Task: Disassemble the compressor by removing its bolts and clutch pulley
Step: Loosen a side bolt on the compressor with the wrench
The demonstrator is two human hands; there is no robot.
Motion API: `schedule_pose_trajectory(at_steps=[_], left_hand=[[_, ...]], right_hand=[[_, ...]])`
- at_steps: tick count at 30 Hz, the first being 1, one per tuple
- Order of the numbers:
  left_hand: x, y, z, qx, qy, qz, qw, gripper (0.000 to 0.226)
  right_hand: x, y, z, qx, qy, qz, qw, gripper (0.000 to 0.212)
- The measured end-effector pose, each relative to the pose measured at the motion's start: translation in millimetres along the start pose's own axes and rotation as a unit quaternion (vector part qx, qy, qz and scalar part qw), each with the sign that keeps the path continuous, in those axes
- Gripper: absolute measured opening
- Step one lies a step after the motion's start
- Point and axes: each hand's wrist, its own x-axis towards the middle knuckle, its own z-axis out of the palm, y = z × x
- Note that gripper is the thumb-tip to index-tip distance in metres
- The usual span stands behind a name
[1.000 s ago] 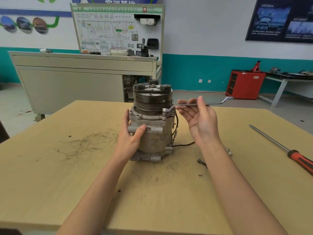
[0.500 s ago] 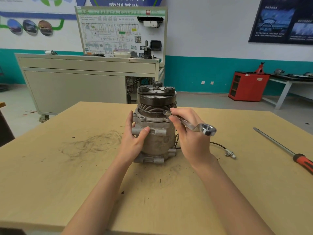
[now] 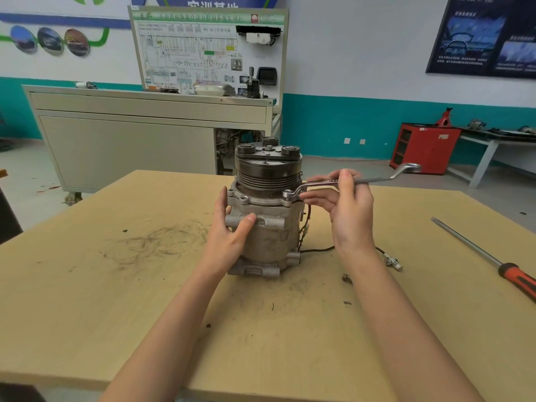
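Compressor, grimy, stands upright; left hand clasps its body, right hand pinches wrench.

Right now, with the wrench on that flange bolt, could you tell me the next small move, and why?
Probably the right hand should swing the wrench handle to loosen the bolt: its ring sits on it, and the left hand braces the compressor.
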Motion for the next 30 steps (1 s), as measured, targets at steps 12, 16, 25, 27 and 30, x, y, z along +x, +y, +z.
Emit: schedule_pose_trajectory(at_steps=[12, 16, 25, 27, 30], left_hand=[[3.5, -5.4, -0.6, -0.006, 0.002, 0.006, 1.000, 0.075], [4.0, -7.5, 0.1, -0.005, 0.008, 0.012, 1.000, 0.077], [2.7, -5.1, 1.3, -0.006, 0.006, 0.015, 1.000, 0.074], [3.0, -5.3, 1.8, -0.009, 0.007, 0.012, 1.000, 0.074], [4.0, -6.5, 2.1, -0.012, 0.008, 0.009, 1.000, 0.073]], right_hand=[[-10.7, -15.4, 5.1, -0.148, -0.006, -0.226, 0.963, 0.038], [-23.2, -9.7, 11.8, -0.312, -0.039, -0.392, 0.865, 0.049], [-34.9, 3.3, 8.0, -0.294, -0.053, -0.389, 0.872, 0.042], [-30.7, 0.7, 7.4, -0.186, -0.032, -0.273, 0.943, 0.027], [-11.4, -3.4, 2.1, -0.033, -0.005, -0.057, 0.998, 0.029]])
